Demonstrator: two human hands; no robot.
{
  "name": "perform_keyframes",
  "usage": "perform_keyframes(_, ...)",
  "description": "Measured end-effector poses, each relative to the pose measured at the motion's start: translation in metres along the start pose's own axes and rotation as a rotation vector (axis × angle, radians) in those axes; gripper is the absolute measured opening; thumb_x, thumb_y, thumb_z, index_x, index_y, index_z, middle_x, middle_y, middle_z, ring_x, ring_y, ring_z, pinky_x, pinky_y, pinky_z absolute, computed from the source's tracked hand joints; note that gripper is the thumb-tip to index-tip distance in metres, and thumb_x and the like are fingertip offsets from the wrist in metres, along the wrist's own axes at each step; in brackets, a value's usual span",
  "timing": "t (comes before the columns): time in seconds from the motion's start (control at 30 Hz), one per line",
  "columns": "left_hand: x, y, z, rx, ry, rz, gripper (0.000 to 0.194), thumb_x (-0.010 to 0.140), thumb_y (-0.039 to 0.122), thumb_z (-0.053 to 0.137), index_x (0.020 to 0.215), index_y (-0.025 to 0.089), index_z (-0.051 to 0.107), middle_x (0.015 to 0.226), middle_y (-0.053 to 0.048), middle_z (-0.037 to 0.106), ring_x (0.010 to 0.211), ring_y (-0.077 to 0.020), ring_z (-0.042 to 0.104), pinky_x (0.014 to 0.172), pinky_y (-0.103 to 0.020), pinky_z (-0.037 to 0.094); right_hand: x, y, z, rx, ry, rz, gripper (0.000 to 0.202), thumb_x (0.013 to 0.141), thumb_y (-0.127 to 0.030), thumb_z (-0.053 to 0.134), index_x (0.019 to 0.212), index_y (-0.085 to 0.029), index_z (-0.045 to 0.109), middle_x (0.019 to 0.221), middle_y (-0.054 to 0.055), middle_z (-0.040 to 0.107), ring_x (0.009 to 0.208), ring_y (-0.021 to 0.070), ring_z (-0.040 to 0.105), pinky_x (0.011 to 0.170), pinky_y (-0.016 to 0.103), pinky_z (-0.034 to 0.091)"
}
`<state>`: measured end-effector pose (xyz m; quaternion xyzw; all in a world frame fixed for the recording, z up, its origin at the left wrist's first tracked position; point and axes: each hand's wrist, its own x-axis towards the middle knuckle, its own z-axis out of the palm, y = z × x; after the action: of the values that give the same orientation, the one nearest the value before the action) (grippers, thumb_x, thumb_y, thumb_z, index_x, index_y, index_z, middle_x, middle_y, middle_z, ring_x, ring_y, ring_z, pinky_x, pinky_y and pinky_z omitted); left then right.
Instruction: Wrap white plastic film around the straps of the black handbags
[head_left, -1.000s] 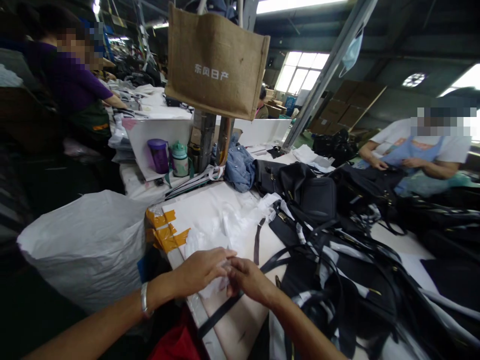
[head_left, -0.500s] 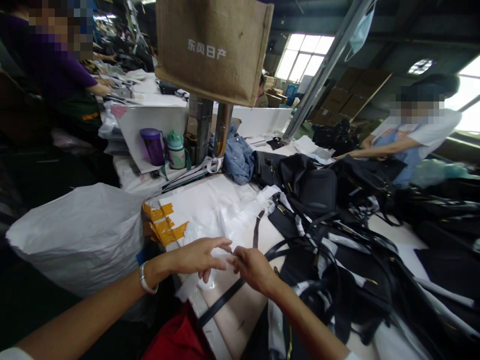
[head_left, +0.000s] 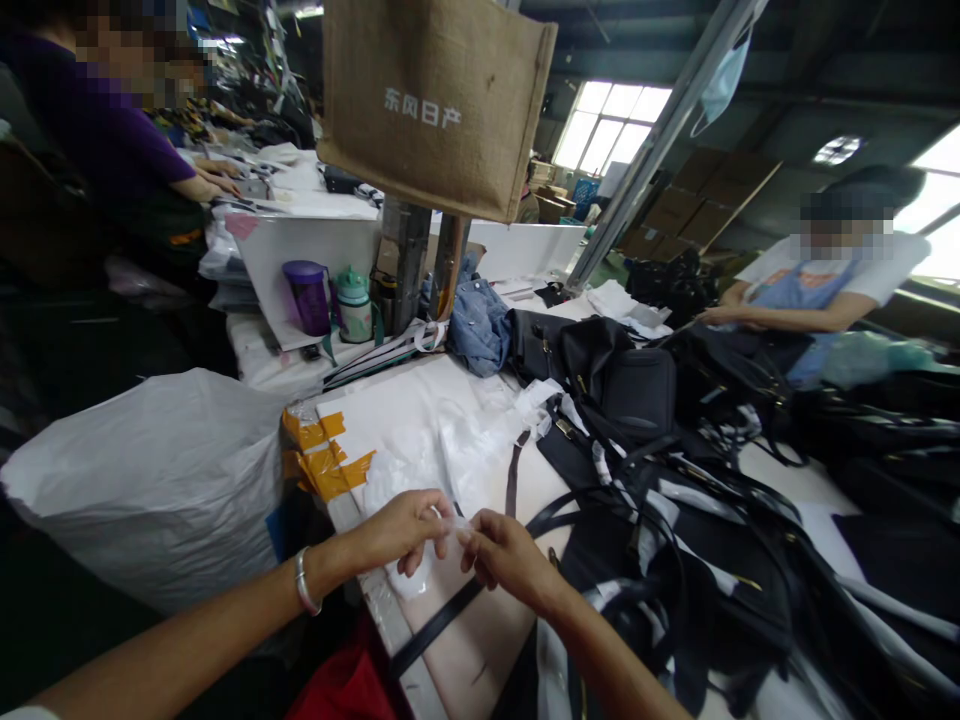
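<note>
Between my two hands is a small piece of clear plastic (head_left: 457, 523). My left hand (head_left: 405, 530) pinches one side of it with thumb and fingers; a silver bangle circles that wrist. Closed on the other side are the fingertips of my right hand (head_left: 504, 555). Below them a black strap (head_left: 442, 625) crosses the pale table top (head_left: 476, 645). Crumpled clear plastic film (head_left: 472, 450) lies just beyond the hands. Black bags (head_left: 637, 385) with gold-coloured zips and white wrapping are heaped beside my right arm.
A large white sack (head_left: 150, 470) stands left of the table, whose corner carries brown tape (head_left: 326, 455). A purple cup (head_left: 307, 298), a green bottle (head_left: 352, 305) and denim cloth (head_left: 478, 320) are behind. A burlap bag (head_left: 435, 110) hangs above. Co-workers stand left and right.
My left hand's spread fingers have drawn together into a pinch. The clear plastic now shows between both hands. The co-worker at right has raised their hands slightly.
</note>
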<state>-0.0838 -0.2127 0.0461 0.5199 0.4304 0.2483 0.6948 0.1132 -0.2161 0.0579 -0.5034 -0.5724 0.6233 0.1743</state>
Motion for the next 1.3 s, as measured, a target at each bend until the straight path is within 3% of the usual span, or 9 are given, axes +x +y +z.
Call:
perform_keyframes(0.13,-0.007,0.004,0.003,0.082,0.074,0.076,0.03,0.085,0.046,0.054,0.093,0.018,0.058,0.077,-0.001,0.068,0.03,-0.0033,0.044,0.029,-0.014,0.024,0.004,0.001,0.001,-0.031,-0.024,-0.013,0.035,0.087,-0.052,0.049,0.076,-0.018,0.05,0.057,-0.001,0.061,0.039,0.0074,0.045,0.038,0.019,0.03)
perform_keyframes(0.27,-0.009,-0.002,-0.004,0.073,0.096,0.071,0.027,0.086,0.043,0.052,0.084,0.016,0.058,0.074,-0.001,0.069,0.03,-0.0033,0.044,0.03,-0.015,0.024,0.003,0.0,-0.004,-0.096,-0.106,-0.044,0.035,0.091,-0.051,0.041,0.085,-0.018,0.052,0.066,0.001,0.064,0.045,0.0095,0.051,0.044,0.021,0.036)
perform_keyframes(0.4,-0.008,-0.013,-0.014,0.015,0.141,0.09,0.025,0.089,0.039,0.047,0.085,0.015,0.054,0.076,-0.003,0.071,0.033,-0.0043,0.048,0.034,-0.015,0.028,0.001,0.006,-0.007,-0.67,-0.1,-0.207,0.015,0.083,-0.03,0.057,0.093,-0.02,0.06,0.081,0.003,0.068,0.071,0.0159,0.062,0.062,0.025,0.042)
perform_keyframes(0.5,-0.008,-0.015,-0.016,-0.02,0.148,0.113,0.022,0.09,0.039,0.046,0.091,0.017,0.05,0.074,-0.003,0.071,0.035,-0.0063,0.051,0.037,-0.016,0.03,0.004,0.014,0.002,-1.076,-0.226,-0.394,0.028,0.072,-0.026,0.066,0.099,-0.02,0.063,0.097,0.006,0.067,0.086,0.0221,0.062,0.069,0.028,0.043)
perform_keyframes(0.67,-0.007,-0.014,-0.017,-0.034,0.141,0.129,0.022,0.089,0.039,0.048,0.091,0.017,0.047,0.073,-0.004,0.072,0.036,-0.0071,0.054,0.039,-0.017,0.031,0.011,0.02,0.017,-1.443,-0.366,-0.566,0.015,0.074,-0.024,0.063,0.087,-0.014,0.064,0.087,0.011,0.065,0.086,0.0267,0.059,0.07,0.034,0.044)
perform_keyframes(0.77,-0.005,-0.018,-0.021,-0.036,0.167,0.108,0.026,0.088,0.043,0.051,0.088,0.018,0.048,0.055,0.0,0.067,0.034,-0.0091,0.053,0.039,-0.017,0.031,0.0,0.008,0.009,-1.364,-0.369,-0.527,0.013,0.074,-0.021,0.06,0.085,-0.014,0.062,0.083,0.01,0.066,0.077,0.0232,0.059,0.066,0.031,0.042)
perform_keyframes(1.0,-0.003,-0.025,-0.027,-0.028,0.193,0.106,0.025,0.088,0.042,0.051,0.087,0.018,0.05,0.043,0.003,0.062,0.033,-0.0105,0.051,0.04,-0.018,0.031,-0.062,-0.038,-0.039,-0.489,-0.086,-0.212,0.009,0.09,-0.029,0.048,0.088,-0.021,0.051,0.069,-0.002,0.061,0.061,0.0126,0.054,0.056,0.022,0.037)
perform_keyframes(1.13,-0.004,-0.019,-0.019,0.008,0.198,0.12,0.024,0.089,0.042,0.05,0.088,0.018,0.051,0.041,0.004,0.06,0.033,-0.0096,0.048,0.04,-0.017,0.032,-0.071,-0.039,-0.052,-0.506,0.172,-0.209,0.015,0.091,-0.033,0.048,0.082,-0.021,0.048,0.065,-0.003,0.054,0.061,0.0134,0.051,0.058,0.024,0.036)
perform_keyframes(1.3,-0.006,-0.012,-0.011,0.067,0.214,0.138,0.025,0.089,0.042,0.05,0.088,0.018,0.053,0.04,0.005,0.058,0.033,-0.0096,0.047,0.04,-0.017,0.032,-0.071,-0.034,-0.053,-0.583,0.232,-0.204,0.013,0.09,-0.033,0.047,0.082,-0.022,0.048,0.066,-0.003,0.055,0.061,0.0142,0.052,0.058,0.025,0.034)
